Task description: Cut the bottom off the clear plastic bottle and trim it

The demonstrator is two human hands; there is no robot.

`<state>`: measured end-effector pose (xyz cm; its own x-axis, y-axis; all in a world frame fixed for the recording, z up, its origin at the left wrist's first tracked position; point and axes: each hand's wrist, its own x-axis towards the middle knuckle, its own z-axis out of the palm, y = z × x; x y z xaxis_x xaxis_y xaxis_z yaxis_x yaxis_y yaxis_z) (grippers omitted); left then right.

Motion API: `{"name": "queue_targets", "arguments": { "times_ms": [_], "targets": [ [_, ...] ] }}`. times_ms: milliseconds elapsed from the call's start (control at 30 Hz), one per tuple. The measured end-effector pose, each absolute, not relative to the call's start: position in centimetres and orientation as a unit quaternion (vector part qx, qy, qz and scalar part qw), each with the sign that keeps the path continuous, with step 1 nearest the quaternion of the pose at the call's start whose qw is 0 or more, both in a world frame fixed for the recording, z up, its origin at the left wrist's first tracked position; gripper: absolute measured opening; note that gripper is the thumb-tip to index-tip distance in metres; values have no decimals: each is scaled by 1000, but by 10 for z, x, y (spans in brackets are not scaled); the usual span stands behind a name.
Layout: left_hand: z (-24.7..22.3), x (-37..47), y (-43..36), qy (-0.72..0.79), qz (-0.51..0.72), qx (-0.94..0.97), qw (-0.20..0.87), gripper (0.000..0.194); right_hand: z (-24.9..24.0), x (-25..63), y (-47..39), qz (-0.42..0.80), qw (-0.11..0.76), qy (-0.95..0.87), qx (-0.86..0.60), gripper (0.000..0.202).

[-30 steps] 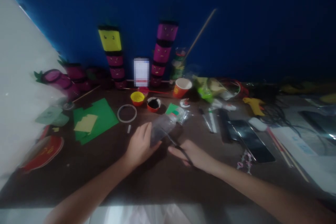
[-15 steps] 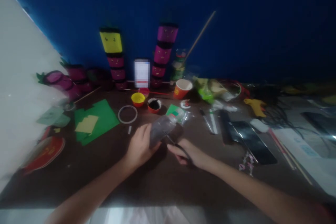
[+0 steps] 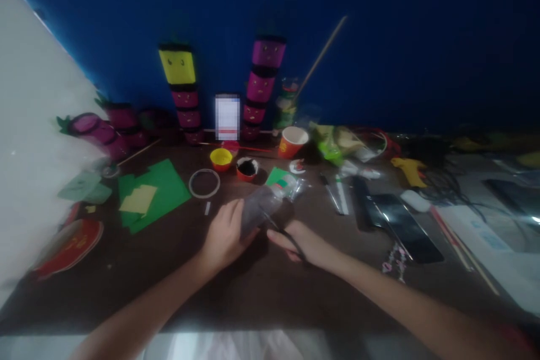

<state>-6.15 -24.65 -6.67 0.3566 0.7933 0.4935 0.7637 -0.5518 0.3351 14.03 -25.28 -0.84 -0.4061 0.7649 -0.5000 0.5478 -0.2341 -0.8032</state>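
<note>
A clear plastic bottle (image 3: 258, 206) with a green and red label patch lies tilted over the table, its neck end pointing away to the right. My left hand (image 3: 228, 230) is wrapped round its near end. In my right hand (image 3: 297, 243) is a pair of dark scissors (image 3: 291, 239), my fingers closed on the handles. The blades reach to the bottle's side and touch or overlap it; whether they have gone through the plastic is too blurred to tell. A piece of green paper (image 3: 277, 175) lies behind the bottle.
Behind stand a yellow paint cup (image 3: 221, 159), a black paint cup (image 3: 247, 169) and a red paper cup (image 3: 292, 142). Green sheets (image 3: 169, 194) and a clear ring (image 3: 205, 183) lie left. A phone (image 3: 407, 228), pens (image 3: 337, 196) and a yellow glue gun (image 3: 409, 171) are right. Purple paper figures (image 3: 260, 85) line the wall.
The view has shifted very slightly. Both hands, the bottle and the scissors keep almost the same positions.
</note>
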Motion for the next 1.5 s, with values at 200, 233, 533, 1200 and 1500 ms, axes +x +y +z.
{"name": "queue_targets", "arguments": {
  "times_ms": [200,233,533,1200,1500],
  "targets": [
    [-67,-58,-250,470,307,828,-14,58,-3,139,-257,565,103,-604,-552,51],
    [-67,-58,-250,470,307,828,-16,57,-1,138,-258,565,104,-602,-554,49],
    [-60,-68,-236,495,388,758,176,65,-15,134,-254,529,136,-617,-567,57],
    [-63,-53,-193,399,372,803,241,59,-35,149,-251,537,218,-539,-611,58],
    [-61,-57,-189,389,363,819,214,56,-24,147,-244,514,181,-586,-600,61]
  ]
}}
